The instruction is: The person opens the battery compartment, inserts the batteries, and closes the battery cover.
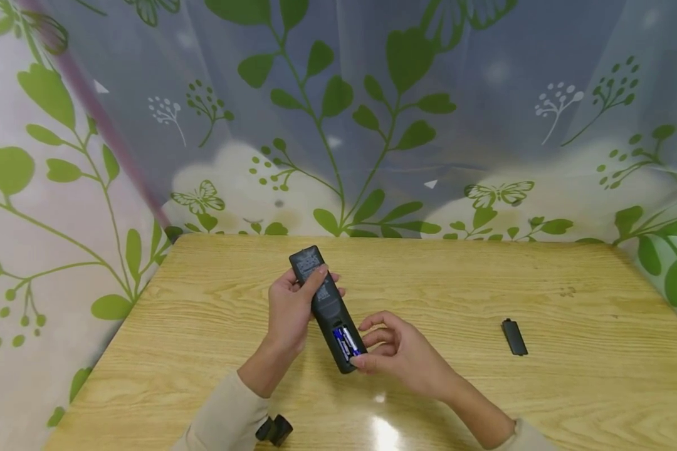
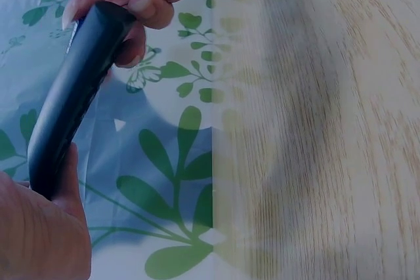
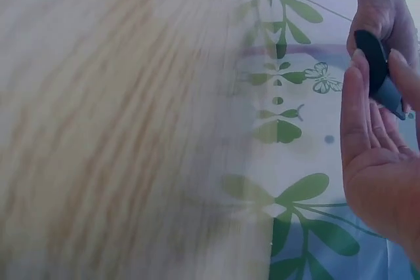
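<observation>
A black remote control (image 1: 330, 310) is tilted with its back up, and its battery compartment lies uncovered. Two blue-and-silver batteries (image 1: 346, 342) sit side by side in the compartment. My left hand (image 1: 291, 307) grips the remote's upper part, thumb across the labelled back and fingertips showing past the far side. At the lower end, my right hand (image 1: 406, 354) pinches the remote, its thumb by the compartment's end and its fingers along the side. The right wrist view shows the end of the remote (image 3: 375, 63) between that thumb and fingers. Its black battery cover (image 1: 514, 337) lies apart on the right.
A small black object (image 1: 274, 430) lies near the front edge, partly behind the left sleeve (image 1: 225, 407). The wood-grain table (image 1: 457, 282) meets a leaf-patterned curtain (image 1: 372, 156) at the back and another patterned sheet (image 1: 51, 207) on the left.
</observation>
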Action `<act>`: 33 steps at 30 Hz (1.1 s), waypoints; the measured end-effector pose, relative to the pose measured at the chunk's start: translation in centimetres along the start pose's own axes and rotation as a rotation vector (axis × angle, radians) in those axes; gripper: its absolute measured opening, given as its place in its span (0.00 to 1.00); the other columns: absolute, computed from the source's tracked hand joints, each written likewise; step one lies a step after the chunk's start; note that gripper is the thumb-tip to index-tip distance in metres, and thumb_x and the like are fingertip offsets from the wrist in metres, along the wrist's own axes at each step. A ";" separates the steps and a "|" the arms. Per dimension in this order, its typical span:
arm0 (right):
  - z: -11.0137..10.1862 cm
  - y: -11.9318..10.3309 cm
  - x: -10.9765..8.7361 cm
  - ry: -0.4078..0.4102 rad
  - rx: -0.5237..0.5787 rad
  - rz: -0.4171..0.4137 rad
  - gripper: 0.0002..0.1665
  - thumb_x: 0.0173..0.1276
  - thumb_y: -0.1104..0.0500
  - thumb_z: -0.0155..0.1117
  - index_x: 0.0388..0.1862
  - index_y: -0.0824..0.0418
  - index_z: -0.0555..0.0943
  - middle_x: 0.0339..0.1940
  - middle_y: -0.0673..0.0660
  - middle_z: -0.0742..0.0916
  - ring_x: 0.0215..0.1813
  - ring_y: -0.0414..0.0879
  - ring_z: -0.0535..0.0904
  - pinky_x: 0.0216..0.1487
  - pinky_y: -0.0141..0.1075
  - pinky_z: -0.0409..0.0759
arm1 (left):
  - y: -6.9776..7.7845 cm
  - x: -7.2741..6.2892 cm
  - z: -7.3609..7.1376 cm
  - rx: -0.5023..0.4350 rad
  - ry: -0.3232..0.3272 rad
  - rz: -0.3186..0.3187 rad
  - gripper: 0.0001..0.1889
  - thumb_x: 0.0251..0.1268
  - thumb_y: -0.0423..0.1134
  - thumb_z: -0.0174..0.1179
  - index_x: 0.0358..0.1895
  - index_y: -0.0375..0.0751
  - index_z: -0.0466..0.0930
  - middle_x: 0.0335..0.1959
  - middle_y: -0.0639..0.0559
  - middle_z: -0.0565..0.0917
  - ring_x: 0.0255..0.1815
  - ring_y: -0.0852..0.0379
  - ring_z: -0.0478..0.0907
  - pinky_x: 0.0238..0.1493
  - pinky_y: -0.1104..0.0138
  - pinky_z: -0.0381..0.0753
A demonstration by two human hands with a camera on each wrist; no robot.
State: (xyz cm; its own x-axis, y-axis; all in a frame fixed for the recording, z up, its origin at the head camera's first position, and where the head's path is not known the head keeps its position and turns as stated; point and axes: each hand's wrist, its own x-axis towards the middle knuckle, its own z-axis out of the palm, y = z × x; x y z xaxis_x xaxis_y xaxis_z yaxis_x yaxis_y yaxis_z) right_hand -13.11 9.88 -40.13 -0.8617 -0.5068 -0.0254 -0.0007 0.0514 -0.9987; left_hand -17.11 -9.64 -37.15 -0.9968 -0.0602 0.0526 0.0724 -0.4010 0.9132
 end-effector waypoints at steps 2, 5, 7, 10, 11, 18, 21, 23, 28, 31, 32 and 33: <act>0.0 0.1 0.1 0.004 0.031 0.028 0.33 0.60 0.61 0.72 0.60 0.70 0.69 0.42 0.63 0.85 0.40 0.56 0.84 0.42 0.47 0.85 | 0.0 0.0 0.1 -0.001 0.008 0.003 0.13 0.68 0.32 0.58 0.50 0.26 0.74 0.39 0.31 0.82 0.34 0.43 0.85 0.42 0.54 0.84; 0.1 0.2 0.2 0.025 0.055 0.059 0.33 0.60 0.61 0.72 0.59 0.74 0.71 0.41 0.63 0.85 0.40 0.55 0.84 0.43 0.47 0.85 | -0.1 0.0 0.2 -0.004 0.017 0.015 0.13 0.68 0.32 0.58 0.50 0.26 0.74 0.38 0.33 0.83 0.34 0.44 0.85 0.42 0.54 0.84; 0.2 0.2 0.2 0.039 0.081 0.078 0.30 0.60 0.61 0.71 0.57 0.76 0.73 0.40 0.64 0.85 0.39 0.54 0.84 0.44 0.46 0.85 | -0.1 0.0 0.2 -0.007 0.020 0.029 0.12 0.68 0.32 0.58 0.49 0.25 0.74 0.37 0.33 0.83 0.34 0.43 0.85 0.42 0.53 0.84; 0.3 0.4 0.2 0.060 0.119 0.100 0.27 0.61 0.62 0.70 0.54 0.78 0.75 0.40 0.64 0.85 0.39 0.54 0.84 0.45 0.46 0.84 | -0.2 0.0 0.3 -0.009 0.012 0.046 0.13 0.68 0.32 0.58 0.49 0.25 0.74 0.37 0.32 0.83 0.35 0.41 0.85 0.42 0.53 0.84; 0.3 0.4 0.2 0.072 0.126 0.108 0.27 0.61 0.62 0.70 0.54 0.78 0.75 0.40 0.64 0.85 0.39 0.54 0.84 0.45 0.47 0.84 | -0.2 0.0 0.3 -0.009 0.008 0.050 0.13 0.68 0.32 0.58 0.49 0.25 0.74 0.37 0.31 0.83 0.35 0.40 0.84 0.43 0.53 0.84; 0.6 0.3 0.5 0.143 0.135 0.148 0.26 0.59 0.59 0.73 0.50 0.74 0.77 0.38 0.63 0.85 0.39 0.54 0.84 0.46 0.48 0.84 | 0.0 0.2 0.1 -0.019 0.027 0.058 0.12 0.68 0.32 0.58 0.48 0.26 0.74 0.38 0.30 0.82 0.34 0.42 0.85 0.42 0.53 0.84; 0.8 0.1 0.6 0.153 0.145 0.151 0.24 0.59 0.60 0.73 0.48 0.74 0.77 0.37 0.62 0.85 0.38 0.55 0.84 0.46 0.48 0.84 | 0.0 0.3 0.1 -0.025 0.030 0.065 0.11 0.68 0.32 0.58 0.47 0.26 0.74 0.36 0.33 0.83 0.33 0.43 0.85 0.42 0.53 0.84; 0.8 0.0 0.7 0.158 0.147 0.151 0.23 0.59 0.60 0.73 0.47 0.74 0.77 0.36 0.62 0.85 0.39 0.56 0.84 0.46 0.48 0.84 | 0.1 0.4 0.2 -0.029 0.026 0.075 0.11 0.68 0.32 0.58 0.47 0.25 0.74 0.36 0.34 0.83 0.34 0.42 0.85 0.42 0.53 0.84; 0.8 0.0 1.0 0.163 0.174 0.174 0.25 0.58 0.59 0.74 0.47 0.74 0.77 0.37 0.62 0.86 0.39 0.55 0.84 0.47 0.46 0.84 | 0.5 0.4 0.2 -0.024 0.034 0.102 0.11 0.68 0.32 0.58 0.47 0.25 0.74 0.36 0.33 0.83 0.33 0.43 0.85 0.42 0.53 0.84; 0.6 0.3 1.4 0.147 0.214 0.188 0.27 0.59 0.59 0.73 0.50 0.75 0.76 0.39 0.63 0.86 0.40 0.52 0.84 0.47 0.43 0.84 | 0.6 0.5 0.2 -0.013 0.035 0.125 0.12 0.68 0.33 0.59 0.47 0.26 0.74 0.37 0.33 0.83 0.32 0.44 0.85 0.41 0.53 0.84; 0.6 0.4 1.5 0.139 0.227 0.189 0.27 0.60 0.60 0.72 0.51 0.76 0.75 0.40 0.63 0.86 0.40 0.51 0.84 0.47 0.42 0.84 | 0.7 0.5 0.2 -0.011 0.033 0.132 0.12 0.68 0.33 0.59 0.47 0.26 0.74 0.37 0.33 0.83 0.32 0.44 0.85 0.41 0.53 0.84; 0.5 0.6 1.6 0.126 0.243 0.190 0.26 0.61 0.60 0.71 0.52 0.76 0.75 0.41 0.63 0.86 0.40 0.51 0.84 0.47 0.41 0.84 | 0.8 0.5 0.3 -0.003 0.030 0.138 0.13 0.68 0.34 0.59 0.48 0.26 0.74 0.37 0.33 0.83 0.32 0.44 0.85 0.41 0.53 0.84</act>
State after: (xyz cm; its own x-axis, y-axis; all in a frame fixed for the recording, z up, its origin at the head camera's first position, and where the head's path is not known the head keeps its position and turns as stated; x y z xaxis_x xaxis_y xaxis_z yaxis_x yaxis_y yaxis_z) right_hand -14.18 8.65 -40.75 -0.8907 -0.3969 -0.2216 0.2739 -0.0797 -0.9584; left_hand -17.57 -9.74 -36.33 -0.9759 -0.1424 0.1654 0.2089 -0.3901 0.8968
